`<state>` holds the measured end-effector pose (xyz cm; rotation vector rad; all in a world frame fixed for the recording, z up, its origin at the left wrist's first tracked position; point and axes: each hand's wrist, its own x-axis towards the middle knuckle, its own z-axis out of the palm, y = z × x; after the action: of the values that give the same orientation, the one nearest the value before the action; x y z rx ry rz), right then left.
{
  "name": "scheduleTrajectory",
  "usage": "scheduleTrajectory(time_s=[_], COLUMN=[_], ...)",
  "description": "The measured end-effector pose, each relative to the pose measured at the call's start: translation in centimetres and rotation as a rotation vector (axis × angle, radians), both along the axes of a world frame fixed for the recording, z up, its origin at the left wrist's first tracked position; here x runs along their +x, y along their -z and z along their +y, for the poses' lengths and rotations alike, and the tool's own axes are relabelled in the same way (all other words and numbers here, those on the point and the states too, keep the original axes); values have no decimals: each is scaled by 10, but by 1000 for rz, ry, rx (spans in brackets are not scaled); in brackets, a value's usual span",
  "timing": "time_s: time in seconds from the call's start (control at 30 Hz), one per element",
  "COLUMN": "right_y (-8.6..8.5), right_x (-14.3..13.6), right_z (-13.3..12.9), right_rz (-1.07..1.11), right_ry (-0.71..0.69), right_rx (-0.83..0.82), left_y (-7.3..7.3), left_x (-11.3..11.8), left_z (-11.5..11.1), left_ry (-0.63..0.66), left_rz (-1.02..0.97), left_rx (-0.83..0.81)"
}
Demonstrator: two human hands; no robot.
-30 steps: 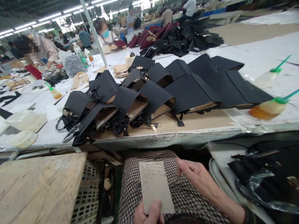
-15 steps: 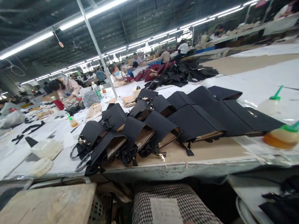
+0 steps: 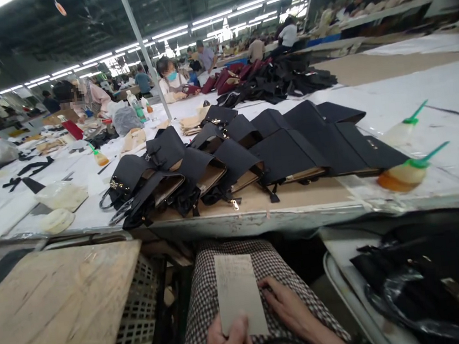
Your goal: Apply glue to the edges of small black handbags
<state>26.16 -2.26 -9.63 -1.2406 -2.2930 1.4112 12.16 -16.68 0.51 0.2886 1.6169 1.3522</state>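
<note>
Above my checked lap, my left hand [image 3: 229,342] pinches a pale card [image 3: 236,288] at its lower left corner, thumb on top. Rows of faint handwriting cover the upper part of the card. My right hand [image 3: 287,301] lies on the checked cloth [image 3: 207,264] just right of the card, fingers loosely stretched and holding nothing. Beyond my knees, black handbags [image 3: 288,153] with tan insides lie overlapped in rows along the table's near edge.
Glue bottles with green spouts [image 3: 403,174] stand at the table's right. A wooden board [image 3: 55,316] over a plastic crate is on my left; more black bags [image 3: 427,281] lie on my right. A metal pole [image 3: 140,43] rises mid-table. Co-workers sit across it.
My view has tipped downward, so the table sits higher in the picture. My left hand has come into view gripping the card. My right hand now shows more fully, beside the card's right edge.
</note>
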Motion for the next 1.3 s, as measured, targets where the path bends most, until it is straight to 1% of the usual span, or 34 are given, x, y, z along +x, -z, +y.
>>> scheduleTrajectory(time_s=[0.07,0.17,0.33,0.5,0.9,1.1,1.3], right_y=[0,-2,-2,2,14,19,20], right_x=[1,0,-1,-1,-2,-4,-6], right_z=[-1,0,0,0,0,1,3], right_rz=[3,11,17,18,26,-73,-131], right_ry=[-6,-14,-15,-13,-20,-3,-23], right_rx=[5,11,13,16,85,100,147], left_y=[6,12,16,20,22,23,27], left_x=[1,0,-2,-4,-6,-6,-7], left_z=[-2,-3,-4,-4,-2,-3,-2], left_ry=[-1,9,22,27,36,35,31], left_rz=[10,12,-12,-24,-23,-13,-12], left_rx=[24,44,67,71,70,45,43])
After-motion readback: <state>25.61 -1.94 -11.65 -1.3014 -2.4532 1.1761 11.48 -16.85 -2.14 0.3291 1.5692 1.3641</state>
